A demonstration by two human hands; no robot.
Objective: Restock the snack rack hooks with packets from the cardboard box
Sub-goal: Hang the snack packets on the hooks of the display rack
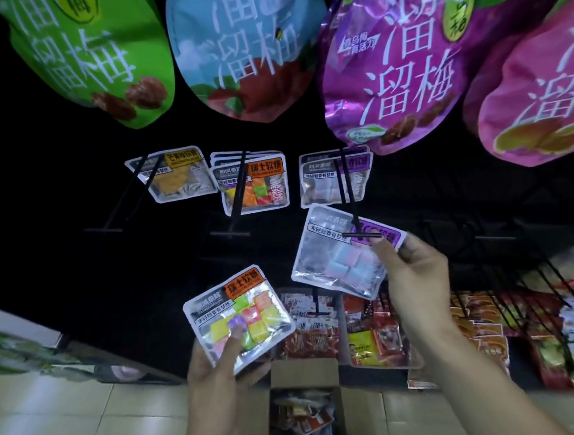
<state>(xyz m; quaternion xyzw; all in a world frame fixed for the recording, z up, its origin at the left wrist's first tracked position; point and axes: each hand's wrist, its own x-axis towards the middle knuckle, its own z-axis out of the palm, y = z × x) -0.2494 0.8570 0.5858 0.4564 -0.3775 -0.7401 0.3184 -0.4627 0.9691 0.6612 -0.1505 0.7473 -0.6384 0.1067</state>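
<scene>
My right hand (412,276) pinches a clear candy packet with a purple label (336,254) by its right edge, held up at the tip of a black rack hook (355,208). Behind it on that hook hang matching purple-label packets (335,177). My left hand (218,363) holds a packet of multicoloured candy with an orange label (240,315), thumb on its front. Below, the open cardboard box (304,373) stands on the floor with more packets inside. Orange-label packets (252,184) and a yellow-label packet (176,178) hang on neighbouring hooks.
Large plum snack bags, green (91,57), blue (248,48), purple (393,58) and pink (540,94), hang overhead. Red and yellow snack packets (373,330) fill the lower hooks. Several bare black hooks jut out at the right. Tiled floor (71,423) lies at the lower left.
</scene>
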